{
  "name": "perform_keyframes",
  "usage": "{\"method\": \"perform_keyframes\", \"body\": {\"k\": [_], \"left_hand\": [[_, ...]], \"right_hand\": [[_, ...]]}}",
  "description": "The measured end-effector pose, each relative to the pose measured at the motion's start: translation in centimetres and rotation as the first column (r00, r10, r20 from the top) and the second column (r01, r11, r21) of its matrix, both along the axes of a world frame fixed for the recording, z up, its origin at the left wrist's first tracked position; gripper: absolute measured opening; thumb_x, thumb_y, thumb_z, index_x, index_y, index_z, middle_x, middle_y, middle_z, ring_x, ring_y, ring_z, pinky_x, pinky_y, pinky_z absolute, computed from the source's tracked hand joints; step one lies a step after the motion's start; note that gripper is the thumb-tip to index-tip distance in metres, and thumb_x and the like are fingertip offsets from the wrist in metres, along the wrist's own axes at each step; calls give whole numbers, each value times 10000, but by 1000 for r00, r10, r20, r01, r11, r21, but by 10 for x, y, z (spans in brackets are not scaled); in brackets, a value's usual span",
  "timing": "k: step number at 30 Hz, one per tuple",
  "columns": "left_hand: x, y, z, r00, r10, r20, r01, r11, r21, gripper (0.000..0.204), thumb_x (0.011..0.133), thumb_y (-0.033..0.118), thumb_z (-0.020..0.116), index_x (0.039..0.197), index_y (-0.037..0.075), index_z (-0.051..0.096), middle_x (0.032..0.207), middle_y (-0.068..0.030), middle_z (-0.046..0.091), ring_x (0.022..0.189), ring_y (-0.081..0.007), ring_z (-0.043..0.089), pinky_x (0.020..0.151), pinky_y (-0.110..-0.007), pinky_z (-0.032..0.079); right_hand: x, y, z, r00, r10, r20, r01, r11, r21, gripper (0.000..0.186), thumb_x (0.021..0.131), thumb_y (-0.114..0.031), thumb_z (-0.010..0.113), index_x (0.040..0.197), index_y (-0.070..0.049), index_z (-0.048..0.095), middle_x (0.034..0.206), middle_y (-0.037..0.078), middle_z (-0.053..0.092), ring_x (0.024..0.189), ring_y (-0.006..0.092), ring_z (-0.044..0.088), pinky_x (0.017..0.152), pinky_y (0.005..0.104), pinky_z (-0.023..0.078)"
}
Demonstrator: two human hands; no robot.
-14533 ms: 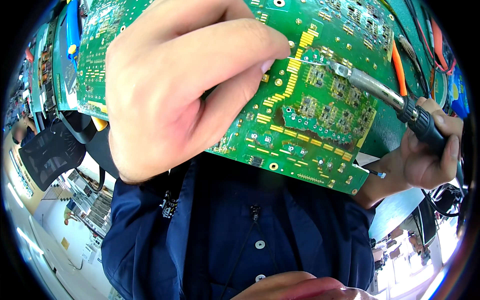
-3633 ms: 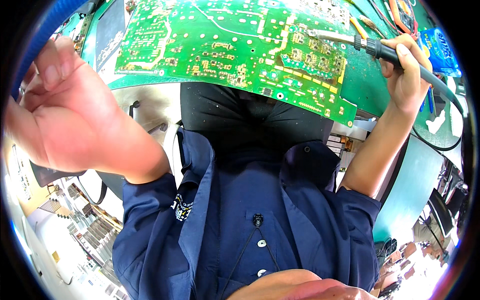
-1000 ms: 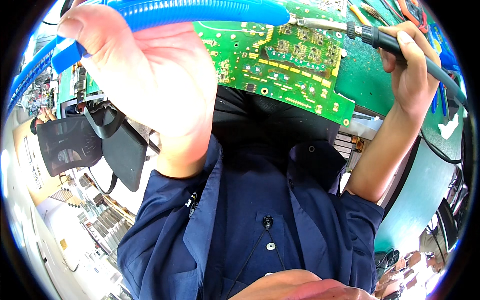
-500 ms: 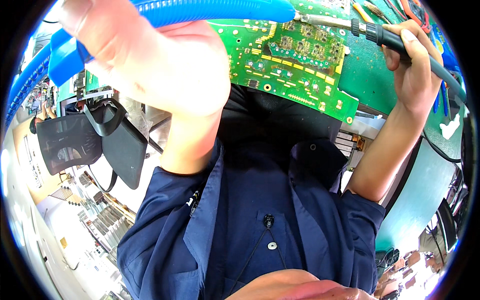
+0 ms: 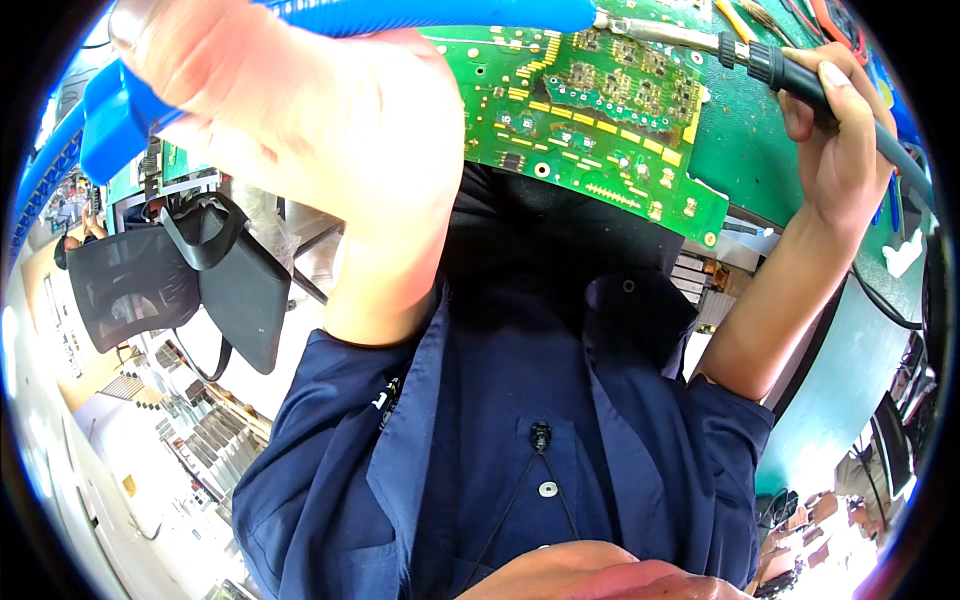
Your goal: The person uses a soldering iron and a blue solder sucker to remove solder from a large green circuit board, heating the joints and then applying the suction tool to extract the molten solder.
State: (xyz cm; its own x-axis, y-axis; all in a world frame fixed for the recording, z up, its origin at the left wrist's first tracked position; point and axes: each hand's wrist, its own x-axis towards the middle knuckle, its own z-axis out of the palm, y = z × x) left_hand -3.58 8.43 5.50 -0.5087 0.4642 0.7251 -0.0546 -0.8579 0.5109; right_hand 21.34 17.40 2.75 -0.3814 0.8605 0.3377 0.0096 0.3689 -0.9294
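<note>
Blue tool (image 5: pixel 450 13) newly over circuit board (image 5: pixel 570 140), left fingers (image 5: pixel 180 62) round it, right fingers (image 5: pixel 845 100) round soldering iron (image 5: pixel 765 65)

Circuit board (image 5: pixel 570 122) on workbench (image 5: pixel 742 155), overhanging near edge; soldering iron (image 5: pixel 667 36) over board's right; chair (image 5: pixel 243 308) left.

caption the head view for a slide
Left hand holds a blue tool and right hand a soldering iron, nearly end to end over a green circuit board.

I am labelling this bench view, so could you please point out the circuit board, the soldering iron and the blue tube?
Circuit board (image 5: pixel 590 125): head view, on its green face.
Soldering iron (image 5: pixel 765 65): head view, on its black collar.
Blue tube (image 5: pixel 450 13): head view, on its long body.
</note>
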Motion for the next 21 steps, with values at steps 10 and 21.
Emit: {"method": "perform_keyframes", "body": {"k": [10,21], "left_hand": [[-57,-40,19,970,26,242,-5,996,-90,554,885,560,488,1022,42,630,1079,-219,581,1103,-441,533,1023,-626,334],[-149,-75,10,960,201,193,-167,969,-183,537,840,551,561,1012,57,681,1054,-193,649,1092,-366,558,1059,-591,337]], "right_hand": [[2,-1,-2,998,7,-57,-8,1000,-9,366,872,-147,391,935,144,605,670,109,502,558,128,440,511,242,327],[2,-4,3,983,53,-177,-71,993,-98,397,891,-191,382,957,139,592,634,130,528,513,130,474,491,239,364]]}}
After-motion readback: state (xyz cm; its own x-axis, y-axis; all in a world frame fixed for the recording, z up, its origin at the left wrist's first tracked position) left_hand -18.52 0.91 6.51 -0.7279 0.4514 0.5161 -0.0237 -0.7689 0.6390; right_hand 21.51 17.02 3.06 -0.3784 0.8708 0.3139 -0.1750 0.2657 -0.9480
